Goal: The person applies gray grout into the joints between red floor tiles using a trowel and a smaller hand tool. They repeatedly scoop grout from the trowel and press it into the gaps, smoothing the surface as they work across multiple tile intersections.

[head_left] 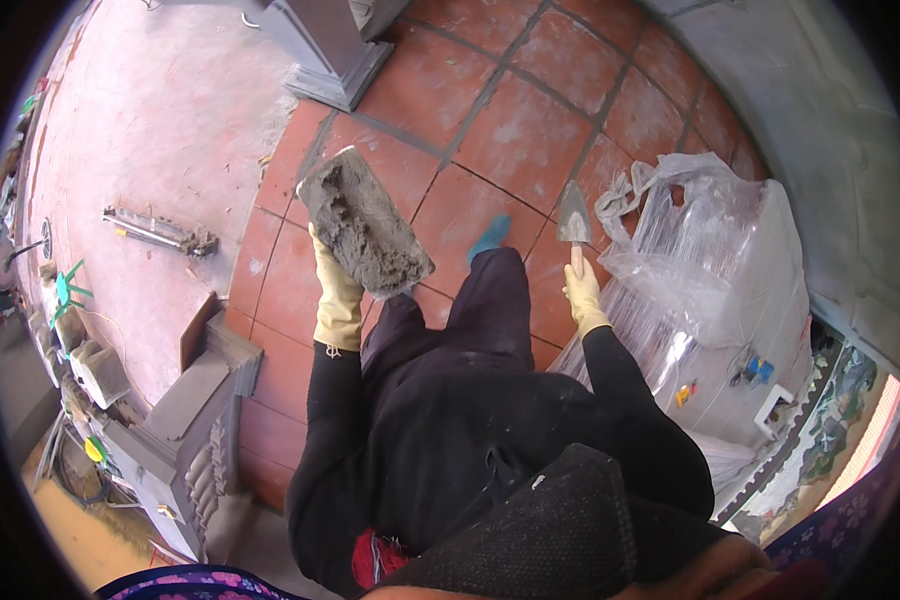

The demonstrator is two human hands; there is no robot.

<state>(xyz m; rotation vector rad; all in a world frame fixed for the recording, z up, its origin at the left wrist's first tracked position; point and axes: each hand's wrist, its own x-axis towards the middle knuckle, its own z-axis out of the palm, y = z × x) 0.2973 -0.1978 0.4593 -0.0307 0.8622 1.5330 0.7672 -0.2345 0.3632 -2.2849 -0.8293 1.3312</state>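
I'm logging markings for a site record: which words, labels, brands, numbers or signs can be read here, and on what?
None can be read.
The mortar-covered slab in the left hand and the trowel in the right hand show no legible marks.
The clear plastic wrap shows none either.
The blue item at right and the green object at left are too small or blurred to tell.

Open over red floor tiles (490,192) at upper centre, between mortar-heaped slab (368,228) and trowel (573,215); hemmed in by plastic-wrapped bulk (710,260) at right, grey pillar (320,40) at top.
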